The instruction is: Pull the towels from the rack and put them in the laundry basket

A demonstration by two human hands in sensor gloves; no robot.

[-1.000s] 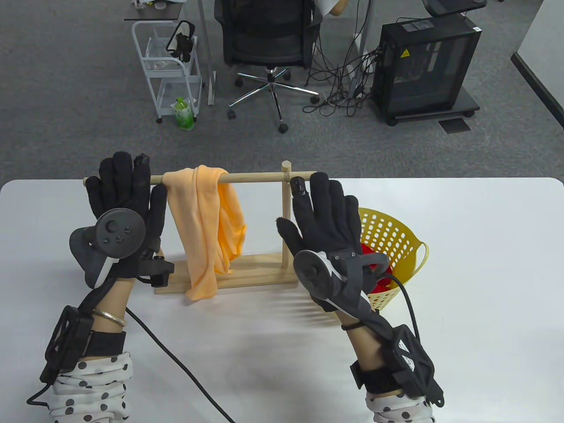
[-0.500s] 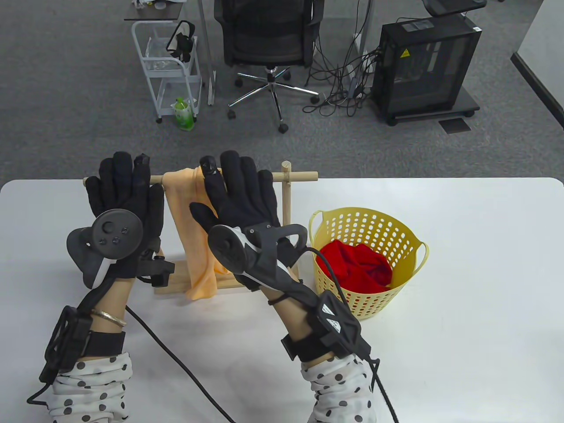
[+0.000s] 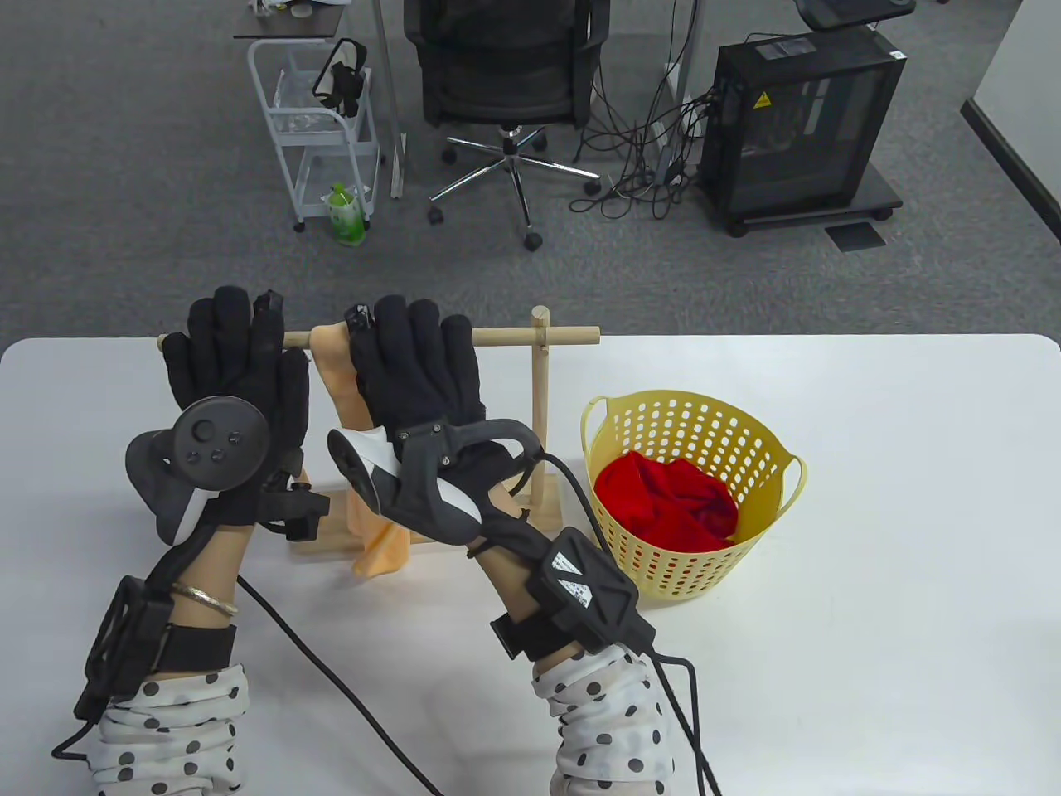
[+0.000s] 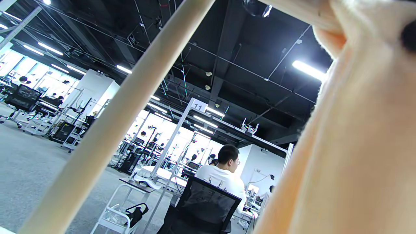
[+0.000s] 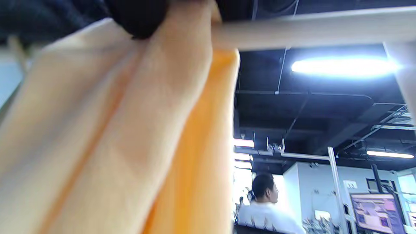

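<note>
An orange towel hangs over the wooden rack's bar, left of the upright post. My right hand lies over the towel at the bar. Its fingers reach past the rod and its thumb is tucked out of sight, gripping the cloth. In the right wrist view a black fingertip presses into the bunched towel just under the bar. My left hand stays flat with straight fingers against the bar's left end. A yellow laundry basket to the right holds a red towel.
The rack's wooden base sits on the white table between my hands. Glove cables trail toward the front edge. An office chair, a white cart and a black computer case stand on the floor beyond the table.
My right hand swung left from beside the basket to the bar, then settled onto the orange towel with its thumb tucked under. The left hand has not moved.
</note>
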